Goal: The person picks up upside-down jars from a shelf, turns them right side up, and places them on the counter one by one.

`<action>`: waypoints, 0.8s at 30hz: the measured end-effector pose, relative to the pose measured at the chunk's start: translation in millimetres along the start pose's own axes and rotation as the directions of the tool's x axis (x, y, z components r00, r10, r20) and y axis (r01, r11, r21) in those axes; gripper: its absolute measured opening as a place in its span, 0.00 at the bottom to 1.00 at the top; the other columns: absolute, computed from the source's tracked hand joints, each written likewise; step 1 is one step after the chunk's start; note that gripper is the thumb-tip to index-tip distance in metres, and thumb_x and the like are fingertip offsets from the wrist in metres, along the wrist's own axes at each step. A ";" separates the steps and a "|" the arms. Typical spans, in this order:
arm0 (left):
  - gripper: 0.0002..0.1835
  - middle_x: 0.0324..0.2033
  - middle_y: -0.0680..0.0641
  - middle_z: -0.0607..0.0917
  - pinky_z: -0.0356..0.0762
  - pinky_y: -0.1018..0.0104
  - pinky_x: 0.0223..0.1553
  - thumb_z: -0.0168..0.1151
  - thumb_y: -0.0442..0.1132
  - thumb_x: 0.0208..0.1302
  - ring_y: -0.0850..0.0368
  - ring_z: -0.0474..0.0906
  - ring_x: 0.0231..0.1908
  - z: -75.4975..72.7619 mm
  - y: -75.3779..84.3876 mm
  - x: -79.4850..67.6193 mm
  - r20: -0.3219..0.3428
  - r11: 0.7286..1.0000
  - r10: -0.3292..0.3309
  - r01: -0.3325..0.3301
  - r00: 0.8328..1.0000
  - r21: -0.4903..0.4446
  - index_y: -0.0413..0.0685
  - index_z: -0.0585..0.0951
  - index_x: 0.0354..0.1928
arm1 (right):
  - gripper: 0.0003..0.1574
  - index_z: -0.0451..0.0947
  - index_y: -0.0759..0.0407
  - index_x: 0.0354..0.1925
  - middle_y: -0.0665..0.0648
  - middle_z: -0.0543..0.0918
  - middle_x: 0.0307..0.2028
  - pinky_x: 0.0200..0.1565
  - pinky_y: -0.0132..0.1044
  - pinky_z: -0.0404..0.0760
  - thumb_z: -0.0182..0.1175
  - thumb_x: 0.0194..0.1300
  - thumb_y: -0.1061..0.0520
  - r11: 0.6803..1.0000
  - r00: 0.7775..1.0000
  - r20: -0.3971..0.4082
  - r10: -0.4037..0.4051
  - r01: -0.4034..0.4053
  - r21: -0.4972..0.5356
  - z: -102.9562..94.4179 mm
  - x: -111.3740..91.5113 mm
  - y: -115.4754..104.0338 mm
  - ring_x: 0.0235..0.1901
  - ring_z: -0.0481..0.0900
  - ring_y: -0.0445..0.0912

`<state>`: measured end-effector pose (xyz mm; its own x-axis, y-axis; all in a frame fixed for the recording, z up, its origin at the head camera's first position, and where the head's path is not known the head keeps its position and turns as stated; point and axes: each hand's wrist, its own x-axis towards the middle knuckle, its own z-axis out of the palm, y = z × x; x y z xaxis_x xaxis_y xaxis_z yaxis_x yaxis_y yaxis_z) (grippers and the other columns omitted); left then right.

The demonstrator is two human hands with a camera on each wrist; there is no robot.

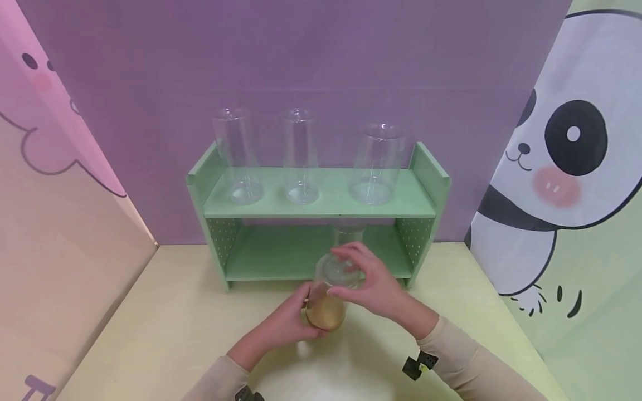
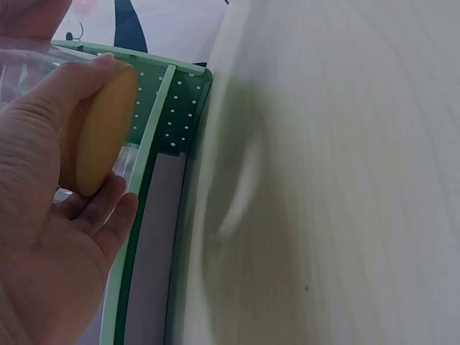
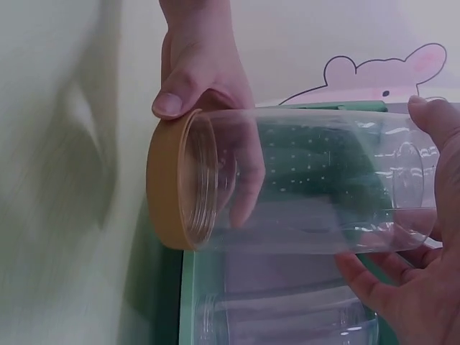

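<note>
A clear jar (image 3: 309,180) with a tan screw lid (image 3: 169,183) is held in front of the shelf by both hands. Its lid points down toward the person and the clear base tilts up. At the lid end, the left hand (image 1: 288,320) grips with thumb and fingers around the lid edge and the jar beside it. The right hand (image 1: 376,284) holds the base end between thumb and fingers. Seen close in the left wrist view, the flat lid top (image 2: 108,136) faces away from the jar. Another clear jar (image 1: 349,233) stands on the lower shelf just behind.
A green two-tier shelf (image 1: 321,215) stands against the purple back wall. Along its upper tier are three clear jars: left (image 1: 243,161), middle (image 1: 301,156) and right (image 1: 378,161). The pale wooden tabletop (image 1: 180,312) lies beneath, with cartoon-printed panels at both sides.
</note>
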<state>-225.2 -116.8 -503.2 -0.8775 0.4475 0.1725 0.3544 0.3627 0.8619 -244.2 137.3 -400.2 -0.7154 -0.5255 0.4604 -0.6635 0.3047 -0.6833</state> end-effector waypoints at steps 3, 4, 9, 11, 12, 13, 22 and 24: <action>0.53 0.72 0.45 0.78 0.74 0.31 0.72 0.90 0.43 0.53 0.38 0.75 0.72 -1.5 -0.5 -0.2 -0.004 1.000 -0.008 0.008 1.000 0.008 0.51 0.69 0.79 | 0.45 0.77 0.54 0.76 0.52 0.78 0.68 0.53 0.42 0.92 0.82 0.65 0.57 0.999 1.000 0.006 -0.002 0.002 0.037 -2.7 -0.7 3.8 0.57 0.85 0.52; 0.53 0.72 0.45 0.79 0.74 0.31 0.72 0.90 0.44 0.53 0.39 0.76 0.71 -2.2 -1.0 -0.4 -0.006 1.000 -0.010 0.011 1.000 0.013 0.51 0.69 0.79 | 0.45 0.77 0.54 0.76 0.52 0.77 0.68 0.52 0.42 0.92 0.82 0.65 0.57 0.999 1.000 0.009 -0.003 0.003 0.050 -3.9 -1.2 5.6 0.57 0.85 0.52; 0.52 0.71 0.47 0.79 0.75 0.36 0.73 0.90 0.46 0.55 0.42 0.76 0.70 -9.5 -2.9 -3.0 -0.024 0.999 -0.023 0.024 0.999 0.044 0.50 0.70 0.79 | 0.45 0.75 0.54 0.78 0.55 0.76 0.69 0.57 0.45 0.91 0.80 0.67 0.60 0.993 0.999 0.045 -0.014 0.009 0.116 -11.8 -4.8 16.0 0.59 0.85 0.55; 0.52 0.71 0.47 0.79 0.76 0.37 0.72 0.90 0.47 0.55 0.43 0.76 0.70 -13.8 -3.4 -4.3 -0.035 0.998 -0.020 0.022 0.999 0.058 0.48 0.70 0.79 | 0.45 0.74 0.55 0.78 0.56 0.75 0.69 0.60 0.47 0.90 0.80 0.68 0.61 0.992 0.998 0.059 -0.017 0.009 0.129 -15.5 -6.9 21.0 0.62 0.83 0.55; 0.52 0.72 0.47 0.79 0.76 0.37 0.72 0.90 0.46 0.55 0.43 0.77 0.70 -16.4 -3.4 -5.0 -0.040 0.998 -0.017 0.020 0.999 0.065 0.48 0.71 0.79 | 0.46 0.74 0.55 0.79 0.56 0.75 0.69 0.61 0.47 0.89 0.79 0.68 0.61 0.992 0.998 0.066 -0.016 0.008 0.128 -17.4 -8.1 23.7 0.63 0.82 0.54; 0.52 0.72 0.46 0.78 0.76 0.38 0.72 0.90 0.46 0.55 0.43 0.77 0.69 -19.0 -3.3 -5.7 -0.045 0.997 -0.015 0.018 0.999 0.071 0.47 0.71 0.79 | 0.46 0.73 0.55 0.79 0.56 0.76 0.68 0.63 0.48 0.88 0.79 0.68 0.60 0.992 0.997 0.073 -0.015 0.005 0.126 -19.3 -9.5 26.5 0.65 0.81 0.54; 0.48 0.66 0.50 0.79 0.78 0.40 0.72 0.88 0.45 0.57 0.42 0.79 0.67 -44.0 0.9 -10.9 -0.064 0.993 0.022 -0.015 0.998 0.115 0.51 0.73 0.77 | 0.47 0.69 0.57 0.81 0.59 0.75 0.68 0.67 0.47 0.85 0.76 0.69 0.65 0.987 0.989 0.142 0.039 -0.060 0.147 -30.6 -24.0 53.8 0.69 0.75 0.59; 0.47 0.66 0.51 0.79 0.77 0.42 0.73 0.87 0.44 0.57 0.43 0.79 0.68 -49.1 2.2 -10.6 -0.063 0.992 0.036 -0.028 0.997 0.122 0.51 0.73 0.77 | 0.47 0.69 0.57 0.80 0.63 0.74 0.70 0.68 0.49 0.85 0.75 0.68 0.66 0.980 0.985 0.157 0.065 -0.093 0.176 -30.9 -27.7 57.3 0.70 0.75 0.61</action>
<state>-231.0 -160.9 -479.7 -0.8829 0.4079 0.2327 0.4154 0.4470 0.7923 -269.1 193.9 -434.6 -0.7138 -0.6229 0.3201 -0.5455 0.2079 -0.8119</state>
